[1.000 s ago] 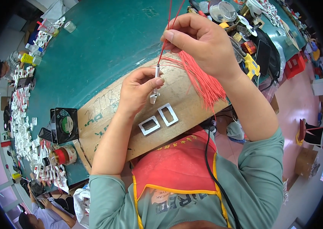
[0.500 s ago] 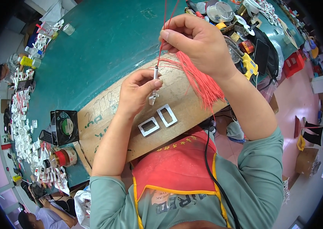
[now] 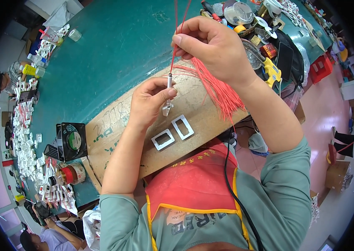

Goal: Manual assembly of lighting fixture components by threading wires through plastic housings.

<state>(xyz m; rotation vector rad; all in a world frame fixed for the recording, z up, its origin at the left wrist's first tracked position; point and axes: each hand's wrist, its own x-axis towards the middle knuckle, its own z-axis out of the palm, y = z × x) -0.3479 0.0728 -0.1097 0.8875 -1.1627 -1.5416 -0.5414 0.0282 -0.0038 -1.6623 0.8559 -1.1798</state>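
Note:
My left hand [image 3: 152, 100] is closed round a slim white tube-shaped part [image 3: 169, 81], held upright with a pale bracket-like piece [image 3: 166, 109] at its lower end. From the dark top of that part run thin red wires [image 3: 172, 62]. Above it, my right hand [image 3: 210, 44] pinches these wires between thumb and fingers, and they stretch on upward past the hand. Below the left hand, two white rectangular frames [image 3: 181, 127] lie on a brown board [image 3: 131, 161]. A large bundle of red wires [image 3: 221, 92] is spread on the board beneath my right forearm.
A small black fan [image 3: 71, 140] stands at the board's left end, near a jar [image 3: 71, 173]. Many white parts [image 3: 26, 142] line the green table's [image 3: 114, 54] left edge. A yellow glue gun [image 3: 272, 72] and clutter lie at right. Other people sit at far left.
My right hand has shifted slightly left with the wires still pinched. The left hand and the white part stay almost in place.

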